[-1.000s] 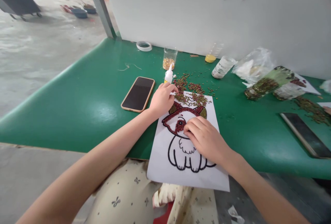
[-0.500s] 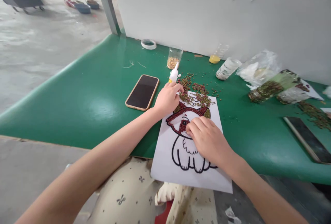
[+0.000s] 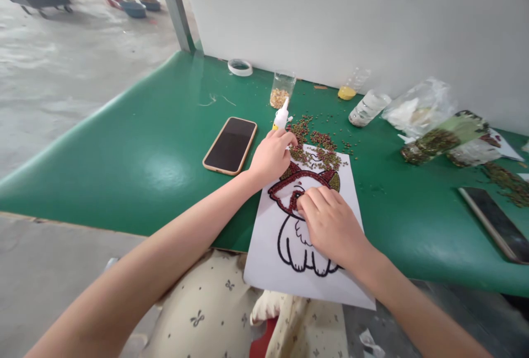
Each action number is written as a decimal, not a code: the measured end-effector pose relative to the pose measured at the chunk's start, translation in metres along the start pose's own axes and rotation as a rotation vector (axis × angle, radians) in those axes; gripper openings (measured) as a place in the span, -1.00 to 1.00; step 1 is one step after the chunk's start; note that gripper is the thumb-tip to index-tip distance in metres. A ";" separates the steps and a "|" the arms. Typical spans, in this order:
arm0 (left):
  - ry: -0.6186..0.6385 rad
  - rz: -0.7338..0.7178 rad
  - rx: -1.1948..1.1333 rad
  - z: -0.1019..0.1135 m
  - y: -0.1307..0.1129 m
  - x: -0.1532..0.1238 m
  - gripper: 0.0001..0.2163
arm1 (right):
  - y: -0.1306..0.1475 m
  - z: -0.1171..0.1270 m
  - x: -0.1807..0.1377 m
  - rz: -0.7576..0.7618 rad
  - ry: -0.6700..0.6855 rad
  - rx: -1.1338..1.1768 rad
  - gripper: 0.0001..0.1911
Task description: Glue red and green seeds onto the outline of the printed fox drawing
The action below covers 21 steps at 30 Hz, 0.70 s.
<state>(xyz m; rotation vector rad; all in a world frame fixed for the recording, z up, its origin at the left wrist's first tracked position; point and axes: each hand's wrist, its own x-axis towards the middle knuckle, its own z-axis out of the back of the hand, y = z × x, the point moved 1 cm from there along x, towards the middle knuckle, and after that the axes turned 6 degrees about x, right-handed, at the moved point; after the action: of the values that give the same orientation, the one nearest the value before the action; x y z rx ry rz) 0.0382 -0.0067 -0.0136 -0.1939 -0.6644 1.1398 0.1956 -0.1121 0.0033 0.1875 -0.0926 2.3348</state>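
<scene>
A paper sheet (image 3: 268,259) bears a black-outlined cat drawing, its head partly filled with dark red and green beans. My right hand (image 3: 330,220) rests over the cat's face, fingertips pinched together near the eye; whatever they hold is hidden. At the sheet's top left corner lies my left hand (image 3: 270,154), its fingers curled down beside loose beans (image 3: 322,157). A white glue bottle (image 3: 281,114) with a pointed nozzle sticks up just behind that hand. Its lower part is hidden, so I cannot tell whether the hand grips it.
On the green table (image 3: 124,171), a phone (image 3: 230,145) lies left of the sheet, another phone (image 3: 494,223) far right. Behind stand a cup of pale grains (image 3: 281,91) and a tape roll (image 3: 240,68). Plastic bottles (image 3: 367,109) and a clear bag (image 3: 415,107) sit back right.
The whole view has shifted slightly, with the table things appearing a little further right. Both hands keep nearly the same places over the sheet.
</scene>
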 end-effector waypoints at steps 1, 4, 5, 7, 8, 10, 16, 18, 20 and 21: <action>0.002 0.000 -0.002 0.000 0.000 0.000 -0.68 | 0.001 0.000 0.000 -0.002 -0.001 -0.010 -0.85; 0.007 -0.002 -0.001 0.001 0.000 0.000 -0.67 | 0.002 -0.001 0.001 -0.008 -0.004 -0.016 -0.85; 0.008 -0.003 0.001 0.001 0.000 0.000 -0.67 | 0.002 -0.001 0.001 -0.011 -0.006 -0.009 -0.85; 0.009 -0.003 0.007 0.000 0.000 0.000 -0.67 | 0.001 0.000 0.000 -0.029 -0.015 0.025 -0.85; 0.010 -0.004 0.010 0.000 0.000 0.000 -0.67 | 0.000 0.001 0.000 -0.046 -0.027 0.056 -0.85; 0.011 -0.004 0.015 0.000 0.000 0.000 -0.67 | -0.003 0.003 -0.001 -0.091 -0.069 0.159 -0.87; 0.004 -0.013 0.023 0.000 0.000 0.000 -0.68 | -0.011 0.003 -0.002 -0.185 -0.120 0.526 -0.93; 0.007 -0.014 0.026 0.000 0.000 0.000 -0.68 | -0.011 0.001 -0.002 -0.196 -0.104 0.556 -0.92; 0.010 -0.013 0.026 0.000 0.000 0.000 -0.68 | -0.010 -0.002 -0.001 -0.200 -0.095 0.556 -0.90; 0.011 -0.014 0.025 0.000 -0.001 0.000 -0.68 | -0.010 -0.003 0.000 -0.201 -0.092 0.553 -0.90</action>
<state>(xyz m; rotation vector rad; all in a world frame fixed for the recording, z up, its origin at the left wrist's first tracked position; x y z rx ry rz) 0.0385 -0.0074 -0.0134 -0.1745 -0.6405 1.1320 0.2026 -0.1050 0.0006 0.5503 0.5087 2.0998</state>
